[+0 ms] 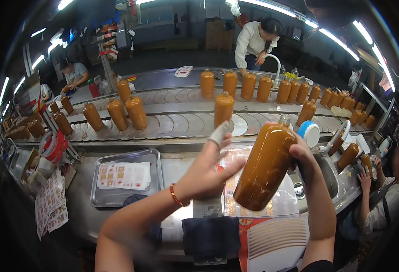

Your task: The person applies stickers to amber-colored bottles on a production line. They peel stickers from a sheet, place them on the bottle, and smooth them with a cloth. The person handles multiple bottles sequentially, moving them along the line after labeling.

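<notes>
A glossy brown bottle [265, 167] with a clear neck leans in front of me, its base toward the lower left. My right hand [304, 156] grips it around the upper right side near the shoulder. To its left, my left hand [208, 170] has its fingers spread, with a pale wrap on one finger; nothing is in it. The left thumb comes close to the bottle's side, and I cannot tell if it touches. Beneath the bottle lies a printed sheet [289, 192] with small coloured designs. Nearer me are a red-and-white sheet [276, 240] and a folded dark cloth [211, 238].
A metal tray [100, 197] with printed sheets sits at left. Beyond the bench runs a conveyor [177, 124] carrying many brown bottles. A sink [331, 177] with a faucet [340, 136] is at right, beside a blue-and-white round container [309, 133]. Co-workers sit or stand left, right and across.
</notes>
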`<state>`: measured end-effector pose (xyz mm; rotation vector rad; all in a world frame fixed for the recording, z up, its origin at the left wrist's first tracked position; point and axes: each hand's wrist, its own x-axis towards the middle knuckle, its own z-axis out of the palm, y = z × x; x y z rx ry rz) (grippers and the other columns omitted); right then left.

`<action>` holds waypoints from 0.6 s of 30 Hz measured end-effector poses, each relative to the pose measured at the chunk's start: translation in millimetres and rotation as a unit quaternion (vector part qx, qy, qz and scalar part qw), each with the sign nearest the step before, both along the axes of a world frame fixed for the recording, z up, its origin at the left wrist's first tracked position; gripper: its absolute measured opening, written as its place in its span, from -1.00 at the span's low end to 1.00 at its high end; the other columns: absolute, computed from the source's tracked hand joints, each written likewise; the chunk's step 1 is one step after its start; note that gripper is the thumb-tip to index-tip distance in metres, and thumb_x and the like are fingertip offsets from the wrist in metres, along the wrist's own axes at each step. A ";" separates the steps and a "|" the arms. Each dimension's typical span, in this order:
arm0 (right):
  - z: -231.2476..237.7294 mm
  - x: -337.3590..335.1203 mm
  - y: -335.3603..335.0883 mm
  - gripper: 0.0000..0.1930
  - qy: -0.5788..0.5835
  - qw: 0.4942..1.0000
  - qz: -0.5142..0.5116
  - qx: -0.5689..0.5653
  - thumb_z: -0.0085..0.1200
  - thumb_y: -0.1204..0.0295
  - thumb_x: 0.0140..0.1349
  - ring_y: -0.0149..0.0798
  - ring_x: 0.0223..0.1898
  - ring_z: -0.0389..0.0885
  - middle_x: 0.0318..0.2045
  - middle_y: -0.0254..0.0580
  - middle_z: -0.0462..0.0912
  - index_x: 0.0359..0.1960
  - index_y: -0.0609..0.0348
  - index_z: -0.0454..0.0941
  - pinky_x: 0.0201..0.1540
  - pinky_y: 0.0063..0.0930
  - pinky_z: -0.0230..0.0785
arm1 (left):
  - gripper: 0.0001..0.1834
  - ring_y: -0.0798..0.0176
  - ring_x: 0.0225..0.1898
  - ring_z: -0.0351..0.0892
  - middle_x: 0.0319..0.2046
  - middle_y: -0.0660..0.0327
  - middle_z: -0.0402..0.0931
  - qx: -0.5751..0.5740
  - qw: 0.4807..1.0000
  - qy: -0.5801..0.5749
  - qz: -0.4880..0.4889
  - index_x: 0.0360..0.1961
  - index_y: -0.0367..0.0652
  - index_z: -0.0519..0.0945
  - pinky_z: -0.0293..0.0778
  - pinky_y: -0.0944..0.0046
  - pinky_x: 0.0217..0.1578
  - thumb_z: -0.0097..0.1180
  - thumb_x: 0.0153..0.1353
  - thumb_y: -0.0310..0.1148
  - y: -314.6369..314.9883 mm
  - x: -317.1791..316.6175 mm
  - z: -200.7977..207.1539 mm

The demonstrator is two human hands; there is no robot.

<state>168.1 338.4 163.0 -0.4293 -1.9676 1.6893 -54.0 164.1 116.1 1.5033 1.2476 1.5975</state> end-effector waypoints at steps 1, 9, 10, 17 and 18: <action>-1.2 0.4 -22.2 0.28 -0.009 0.998 0.047 -0.032 0.41 -0.39 -0.16 -0.18 0.22 0.61 0.21 -0.03 0.59 0.46 0.33 0.29 0.32 -0.31 0.42 | 0.21 -0.11 0.54 0.12 0.49 -0.23 0.08 -0.007 0.999 -0.019 -0.033 0.64 -0.24 -0.21 0.22 -0.06 0.47 0.39 0.30 -0.01 -20.2 26.2 0.2; -85.9 -1.2 -128.8 -0.23 -0.130 0.957 0.139 -0.218 0.17 0.01 0.48 -0.31 0.20 0.49 0.19 -0.14 0.52 0.54 0.18 0.19 0.23 -0.35 0.40 | 0.15 0.05 0.47 0.26 0.44 -0.10 0.20 -0.159 0.976 -0.146 0.021 0.57 -0.40 -0.21 0.24 0.10 0.45 0.36 0.35 -0.09 -130.5 81.8 -73.8; -108.0 -5.4 -129.9 -0.23 -0.153 0.957 0.160 -0.189 0.17 0.01 0.48 -0.27 0.27 0.47 0.26 -0.10 0.50 0.53 0.20 0.19 0.29 -0.34 0.37 | 0.13 0.06 0.47 0.27 0.43 -0.09 0.21 -0.161 0.974 -0.157 0.033 0.57 -0.40 -0.20 0.26 0.10 0.44 0.35 0.37 -0.11 -136.8 83.3 -88.6; -135.6 -37.3 -139.9 -0.26 -0.149 0.955 0.141 -0.212 0.24 0.05 0.44 -0.27 0.28 0.48 0.25 -0.08 0.54 0.46 0.27 0.29 0.35 -0.35 0.33 | 0.02 0.11 0.43 0.32 0.40 -0.08 0.25 -0.190 0.952 -0.224 0.085 0.56 -0.38 -0.15 0.34 0.13 0.39 0.28 0.43 -0.15 -140.8 74.4 -126.3; -135.5 -37.4 -138.7 -0.27 -0.148 0.956 0.135 -0.215 0.24 0.05 0.43 -0.27 0.27 0.49 0.24 -0.08 0.55 0.45 0.27 0.31 0.35 -0.35 0.32 | 0.01 0.12 0.43 0.33 0.40 -0.08 0.25 -0.179 0.954 -0.226 0.083 0.56 -0.38 -0.15 0.35 0.13 0.38 0.28 0.43 -0.16 -137.5 74.7 -128.4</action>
